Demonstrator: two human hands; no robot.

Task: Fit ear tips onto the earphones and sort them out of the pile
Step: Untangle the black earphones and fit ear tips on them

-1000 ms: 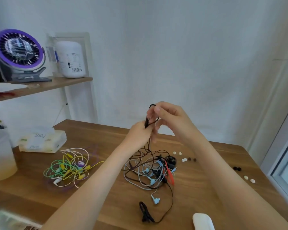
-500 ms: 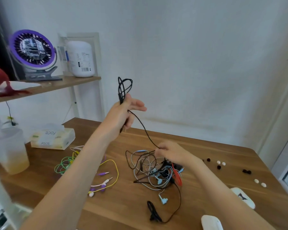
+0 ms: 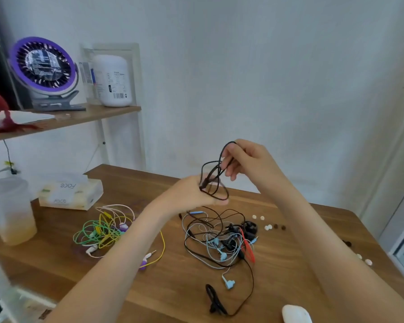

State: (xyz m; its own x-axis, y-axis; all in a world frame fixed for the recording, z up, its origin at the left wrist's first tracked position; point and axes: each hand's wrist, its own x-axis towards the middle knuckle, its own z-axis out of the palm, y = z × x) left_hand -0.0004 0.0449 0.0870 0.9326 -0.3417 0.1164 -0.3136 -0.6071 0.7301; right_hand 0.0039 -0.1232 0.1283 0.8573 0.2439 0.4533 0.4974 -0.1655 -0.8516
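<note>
Hands up over the table [image 3: 168,290], both busy on one black earphone cord [image 3: 216,183] looped in the air between them. Left hand [image 3: 189,194] clasps the gathered lower ends of the loops. Right hand [image 3: 245,159], at one o'clock from the left, pinches the top of a loop between thumb and fingertips, its other fingers loosely curled. The loops hang clear of the wood; whether a strand runs down into the heap below, I cannot tell. At six o'clock from the hands lies the tangled pile [image 3: 219,238] of black, white, pale blue and red earphones. At nine o'clock of that pile sits a separate heap of green and yellow earphones [image 3: 100,229], partly behind the left forearm. White ear tips [image 3: 258,217] and dark ear tips [image 3: 279,227] dot the table just beside the pile at two o'clock. More tips [image 3: 364,259] rest well apart at three o'clock, near the table's edge.
</note>
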